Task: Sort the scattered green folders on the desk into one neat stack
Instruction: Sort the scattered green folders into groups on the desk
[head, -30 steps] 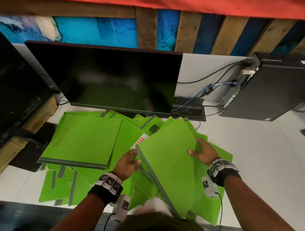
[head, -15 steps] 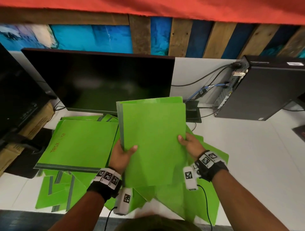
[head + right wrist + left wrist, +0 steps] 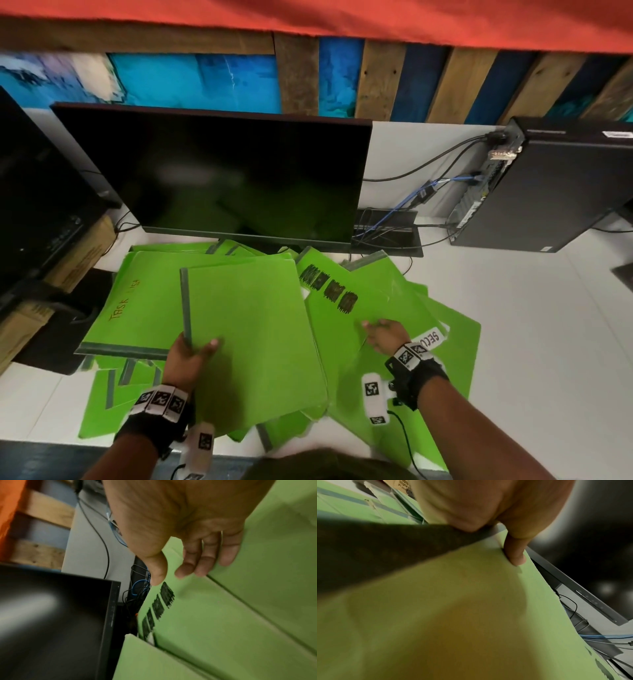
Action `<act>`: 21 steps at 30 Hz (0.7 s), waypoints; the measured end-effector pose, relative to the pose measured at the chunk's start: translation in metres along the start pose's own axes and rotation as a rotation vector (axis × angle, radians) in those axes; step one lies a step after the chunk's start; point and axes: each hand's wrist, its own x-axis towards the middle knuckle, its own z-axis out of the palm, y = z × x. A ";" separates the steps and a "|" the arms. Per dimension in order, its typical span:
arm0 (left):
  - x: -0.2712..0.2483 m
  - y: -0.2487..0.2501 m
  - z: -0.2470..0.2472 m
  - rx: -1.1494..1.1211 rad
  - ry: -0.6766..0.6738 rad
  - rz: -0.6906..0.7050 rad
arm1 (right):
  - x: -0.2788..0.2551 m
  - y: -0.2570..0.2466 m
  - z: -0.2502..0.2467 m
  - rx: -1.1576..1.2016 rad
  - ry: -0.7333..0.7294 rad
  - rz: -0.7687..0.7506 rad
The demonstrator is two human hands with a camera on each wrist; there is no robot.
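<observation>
Green folders lie scattered on the white desk. My left hand grips a plain green folder at the near end of its grey spine. In the left wrist view the thumb presses on top of this folder. It lies partly over the left stack, whose top folder bears the word "TASK". My right hand rests with relaxed fingers on a folder with black scribbles. In the right wrist view its fingertips touch a folder edge beside the scribbles.
A dark monitor stands right behind the folders, with a second screen and a cardboard box at the left. A black computer tower with cables sits at the back right. Bare desk lies to the right.
The folder held up by both hands has come down and to the left, onto the left stack. My right hand let go of it and moved right onto the scribbled folder.
</observation>
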 end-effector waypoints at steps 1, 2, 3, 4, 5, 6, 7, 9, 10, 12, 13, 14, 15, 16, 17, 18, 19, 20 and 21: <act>0.001 -0.002 0.001 0.010 0.001 -0.010 | -0.007 -0.007 0.002 0.010 0.001 -0.006; 0.001 -0.002 0.004 0.006 -0.009 -0.003 | -0.008 -0.009 0.005 0.019 0.015 -0.011; 0.003 -0.004 0.005 0.017 -0.011 -0.005 | -0.012 -0.014 0.007 0.055 0.007 -0.010; 0.003 -0.003 0.008 0.026 -0.020 0.001 | -0.015 -0.018 0.009 0.081 -0.003 -0.004; 0.003 -0.004 0.009 0.045 -0.022 -0.001 | -0.017 -0.022 0.011 0.074 -0.016 -0.003; 0.005 -0.004 0.012 0.060 -0.029 -0.001 | -0.016 -0.025 0.012 0.037 -0.016 -0.003; 0.006 -0.005 0.014 0.082 -0.038 -0.011 | -0.016 -0.030 0.014 0.019 -0.016 0.001; 0.005 -0.004 0.018 0.117 -0.056 -0.037 | -0.013 -0.039 0.019 0.015 -0.026 0.020; 0.005 -0.004 0.020 0.133 -0.057 -0.047 | -0.011 -0.041 0.021 -0.010 -0.037 0.050; 0.005 -0.002 0.022 0.181 -0.047 -0.070 | -0.002 -0.038 0.023 -0.016 0.000 0.092; 0.005 -0.002 0.022 0.201 -0.047 -0.076 | 0.003 -0.036 0.023 -0.008 0.009 0.075; 0.005 -0.001 0.022 0.208 -0.050 -0.080 | 0.004 -0.038 0.025 0.001 -0.009 0.064; 0.005 0.000 0.022 0.211 -0.054 -0.088 | 0.005 -0.039 0.026 -0.011 0.018 0.052; 0.007 -0.002 0.021 0.205 -0.060 -0.096 | 0.000 -0.041 0.024 -0.074 0.042 0.053; 0.008 -0.002 0.020 0.203 -0.070 -0.105 | -0.006 -0.042 0.022 -0.146 0.044 0.060; 0.008 -0.004 0.018 0.205 -0.079 -0.113 | -0.006 -0.039 0.020 -0.182 0.041 0.047; 0.008 -0.005 0.017 0.209 -0.091 -0.115 | -0.008 -0.035 0.014 -0.233 0.063 0.053; 0.008 -0.006 0.017 0.215 -0.096 -0.115 | -0.007 -0.030 0.007 -0.259 0.086 0.062; 0.007 -0.006 0.017 0.218 -0.103 -0.110 | -0.004 -0.022 -0.003 -0.298 0.113 0.072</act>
